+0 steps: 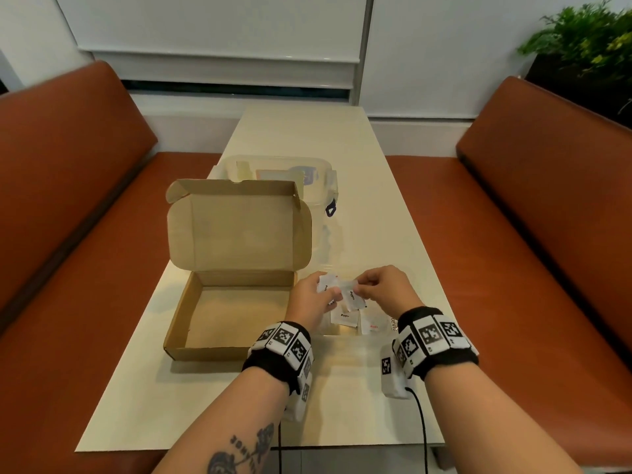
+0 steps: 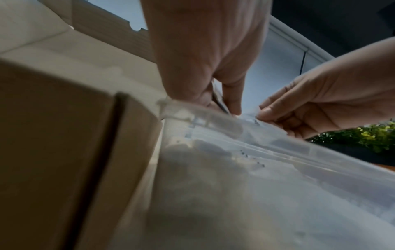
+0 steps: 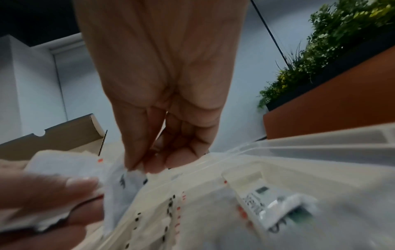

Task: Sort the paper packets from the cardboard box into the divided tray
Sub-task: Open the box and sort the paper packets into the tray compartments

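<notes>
Both hands are raised over the near end of the clear tray (image 1: 342, 331), which lies on the table (image 1: 393, 234) just right of the box (image 1: 232, 316). The left hand (image 1: 313, 297) grips a small bunch of white packets (image 1: 326, 285), its thumb pressed down on top of them and the fingers curled beneath; from the right wrist view that thumb (image 3: 64, 186) lies flat across the paper. The right hand (image 1: 383, 289) pinches one packet (image 1: 352, 294) by its upper edge between thumb and forefinger, the other fingers (image 3: 181, 152) curled in towards the palm. That packet carries black print and hangs between the two hands, touching the bunch held by the left. Below them, in the tray's near compartments, more packets lie flat: one with black lettering (image 1: 343, 316) on the left, one with red lettering (image 1: 372, 326) to its right, and something with larger dark print (image 1: 393, 325) at the right wall. How many packets each section holds I cannot tell, as the hands cover much of it. The box stands open, its lid (image 1: 239, 224) tipped up and back, and its floor shows bare brown card. Behind the lid, farther along the table, stands a clear tub (image 1: 307, 176) with clip handles. Orange benches (image 1: 68, 200) run down both sides, and a green plant (image 1: 588, 35) sits at the far right.
</notes>
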Motion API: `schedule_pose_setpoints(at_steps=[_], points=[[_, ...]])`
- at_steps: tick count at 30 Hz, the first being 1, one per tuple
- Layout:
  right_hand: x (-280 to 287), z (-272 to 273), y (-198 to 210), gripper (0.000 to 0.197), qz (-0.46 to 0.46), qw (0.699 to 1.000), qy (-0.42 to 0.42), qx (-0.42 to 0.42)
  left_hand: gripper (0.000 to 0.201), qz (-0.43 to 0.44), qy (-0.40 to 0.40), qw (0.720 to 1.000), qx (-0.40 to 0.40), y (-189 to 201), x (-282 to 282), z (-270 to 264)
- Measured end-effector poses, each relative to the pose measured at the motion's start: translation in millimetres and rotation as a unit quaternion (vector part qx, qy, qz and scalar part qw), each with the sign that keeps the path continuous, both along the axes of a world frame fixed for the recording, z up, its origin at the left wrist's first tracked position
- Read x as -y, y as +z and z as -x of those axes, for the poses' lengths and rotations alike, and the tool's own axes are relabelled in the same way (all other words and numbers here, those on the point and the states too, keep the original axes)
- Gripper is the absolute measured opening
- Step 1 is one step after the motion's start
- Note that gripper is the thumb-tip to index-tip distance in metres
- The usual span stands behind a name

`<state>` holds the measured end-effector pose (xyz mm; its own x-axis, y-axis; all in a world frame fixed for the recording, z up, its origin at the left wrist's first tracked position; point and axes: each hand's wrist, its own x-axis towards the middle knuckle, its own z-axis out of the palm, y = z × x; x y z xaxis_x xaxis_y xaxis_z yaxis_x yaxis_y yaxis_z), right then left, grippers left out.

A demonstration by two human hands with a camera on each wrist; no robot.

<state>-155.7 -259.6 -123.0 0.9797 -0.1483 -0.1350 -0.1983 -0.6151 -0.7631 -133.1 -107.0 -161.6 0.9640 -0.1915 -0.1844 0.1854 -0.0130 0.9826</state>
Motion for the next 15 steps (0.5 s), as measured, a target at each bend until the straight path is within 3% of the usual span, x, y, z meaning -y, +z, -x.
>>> schedule_pose_setpoints(at_steps=[6,12,15], points=[[-6,-8,6,0.013,0.081,0.993,0.069,-0.040,0.017,0.001,0.018,1.000,-0.003,-4,0,0],[-14,-10,-1,0.005,0.075,0.997,0.019,0.012,0.013,0.037,0.026,0.999,-0.017,-4,-3,0],[-16,-11,-3,0.005,0.070,0.997,0.015,0.012,0.023,0.020,0.025,0.999,-0.017,-5,-3,0]])
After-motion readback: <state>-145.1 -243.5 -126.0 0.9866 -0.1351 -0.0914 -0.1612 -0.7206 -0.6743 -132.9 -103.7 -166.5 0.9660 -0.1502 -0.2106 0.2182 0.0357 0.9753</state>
